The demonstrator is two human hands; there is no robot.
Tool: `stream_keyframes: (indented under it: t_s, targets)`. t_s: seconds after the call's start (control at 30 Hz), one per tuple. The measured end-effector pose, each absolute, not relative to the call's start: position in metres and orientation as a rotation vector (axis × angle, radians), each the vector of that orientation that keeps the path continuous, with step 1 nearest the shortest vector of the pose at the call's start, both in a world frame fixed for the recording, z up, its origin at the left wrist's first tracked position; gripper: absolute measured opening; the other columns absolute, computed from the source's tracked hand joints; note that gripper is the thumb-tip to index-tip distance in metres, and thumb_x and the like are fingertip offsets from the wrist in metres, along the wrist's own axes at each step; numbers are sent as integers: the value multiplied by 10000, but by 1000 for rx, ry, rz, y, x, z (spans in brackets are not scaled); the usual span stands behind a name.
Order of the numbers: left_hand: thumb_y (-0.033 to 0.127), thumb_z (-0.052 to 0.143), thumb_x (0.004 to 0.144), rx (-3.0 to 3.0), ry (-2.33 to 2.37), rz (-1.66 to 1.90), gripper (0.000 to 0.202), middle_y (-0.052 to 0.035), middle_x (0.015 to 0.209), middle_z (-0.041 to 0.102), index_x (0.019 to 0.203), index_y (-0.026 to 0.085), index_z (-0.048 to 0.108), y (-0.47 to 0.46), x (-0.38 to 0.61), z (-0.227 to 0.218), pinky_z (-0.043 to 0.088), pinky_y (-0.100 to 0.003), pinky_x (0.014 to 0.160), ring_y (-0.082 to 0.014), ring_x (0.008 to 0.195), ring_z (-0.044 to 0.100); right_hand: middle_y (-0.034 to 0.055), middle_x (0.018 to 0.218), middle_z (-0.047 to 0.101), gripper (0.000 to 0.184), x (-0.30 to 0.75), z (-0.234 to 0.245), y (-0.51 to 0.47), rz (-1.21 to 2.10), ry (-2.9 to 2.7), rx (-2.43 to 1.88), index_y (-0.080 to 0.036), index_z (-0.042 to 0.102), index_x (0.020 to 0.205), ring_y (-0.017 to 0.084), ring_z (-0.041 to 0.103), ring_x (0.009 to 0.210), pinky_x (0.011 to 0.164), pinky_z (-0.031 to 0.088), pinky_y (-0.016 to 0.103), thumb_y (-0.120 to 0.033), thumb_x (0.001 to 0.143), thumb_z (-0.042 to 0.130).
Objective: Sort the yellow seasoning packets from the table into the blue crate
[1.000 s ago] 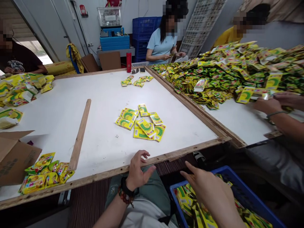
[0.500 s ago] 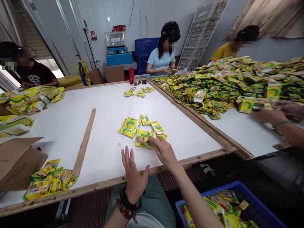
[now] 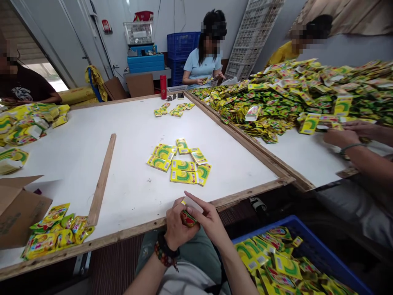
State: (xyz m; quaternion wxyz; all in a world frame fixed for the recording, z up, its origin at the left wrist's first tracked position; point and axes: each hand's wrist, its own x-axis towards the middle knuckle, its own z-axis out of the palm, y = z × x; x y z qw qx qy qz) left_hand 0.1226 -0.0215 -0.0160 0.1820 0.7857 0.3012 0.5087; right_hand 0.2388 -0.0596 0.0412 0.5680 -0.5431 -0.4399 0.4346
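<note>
My left hand (image 3: 175,225) and my right hand (image 3: 207,219) meet just below the near edge of the white table (image 3: 123,135). Both are closed on one small yellow-green packet (image 3: 188,217) held between them. Several more yellow packets (image 3: 179,162) lie in a loose cluster on the table just beyond my hands. A blue crate (image 3: 319,254) with more packets in it stands on the floor at my right.
A wooden strip (image 3: 102,176) lies on the table at left, with a packet pile (image 3: 55,231) and a cardboard box (image 3: 18,213) near the left corner. A large heap of packets (image 3: 307,94) covers the right-hand table, where another person's hands (image 3: 350,133) work. Other people sit at the far side.
My right hand came off the packet cluster and drew back to the table's edge with one packet. My left hand, open before, has closed on that packet too.
</note>
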Motion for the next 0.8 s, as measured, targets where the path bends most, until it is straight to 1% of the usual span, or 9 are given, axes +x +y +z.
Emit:
stream_keyframes:
  t_s: [0.07, 0.17, 0.23, 0.3, 0.4, 0.5, 0.6, 0.7, 0.8]
  targets:
    - [269, 606, 780, 2169, 834, 1427, 571, -135, 1223, 578, 1275, 209, 327, -20, 121, -10, 568, -365, 783, -240, 1074, 632, 66, 1174, 707, 410, 236, 42, -62, 966, -1194, -1221, -257, 657, 1228, 269, 672, 1059, 941, 522, 425, -425, 853, 649]
    - [281, 614, 783, 2131, 901, 1201, 627, -156, 1266, 557, 1327, 187, 317, -19, 121, -3, 569, -371, 794, -240, 1044, 642, 95, 1146, 717, 383, 234, 45, -64, 762, -1424, -1236, -256, 667, 1214, 258, 698, 1006, 864, 562, 361, -388, 854, 662]
    - [257, 614, 765, 2134, 945, 1066, 525, -121, 1164, 613, 1247, 196, 414, -19, 122, -3, 570, -361, 754, -228, 941, 669, 96, 1069, 746, 335, 232, 46, -64, 619, -1471, -1307, -233, 682, 1196, 241, 724, 914, 781, 584, 323, -332, 880, 629]
    - [260, 633, 723, 2144, 988, 1040, 480, -88, 1018, 647, 1165, 194, 456, -19, 122, -7, 564, -361, 704, -232, 845, 676, 54, 909, 776, 317, 231, 47, -62, 549, -1448, -1400, -209, 679, 1198, 200, 733, 747, 697, 592, 293, -285, 918, 552]
    - [298, 677, 659, 2143, 1051, 1051, 576, -69, 927, 646, 1168, 182, 434, -19, 122, -16, 542, -343, 628, -239, 764, 666, 3, 815, 772, 344, 230, 51, -59, 592, -1395, -1491, -184, 653, 1228, 160, 696, 587, 631, 591, 284, -284, 926, 521]
    - [308, 689, 646, 2093, 1052, 1043, 573, -64, 907, 639, 1148, 186, 440, -19, 121, -19, 536, -336, 627, -237, 760, 661, 46, 1063, 748, 329, 231, 54, -58, 709, -1424, -1425, -193, 674, 1201, 221, 732, 839, 787, 587, 339, -297, 932, 517]
    - [282, 667, 669, 2027, 1034, 1029, 467, -57, 900, 630, 1085, 206, 468, -18, 121, -14, 540, -337, 663, -229, 784, 658, 80, 1201, 685, 344, 233, 54, -61, 763, -1493, -1357, -214, 640, 1252, 248, 684, 1047, 891, 554, 367, -298, 943, 516]
    - [243, 624, 688, 2021, 1007, 1055, 376, -51, 905, 623, 1036, 222, 482, -16, 121, -6, 531, -328, 665, -217, 787, 646, 99, 1230, 674, 427, 230, 52, -64, 688, -1598, -1371, -225, 545, 1353, 231, 687, 1031, 862, 559, 339, -277, 929, 549]
    - [206, 547, 739, 2009, 940, 1113, 277, -48, 903, 622, 1009, 218, 486, -15, 120, 0, 521, -316, 668, -203, 794, 640, 101, 1163, 710, 423, 223, 48, -62, 550, -1680, -1415, -234, 526, 1371, 218, 701, 979, 813, 565, 318, -210, 953, 463]
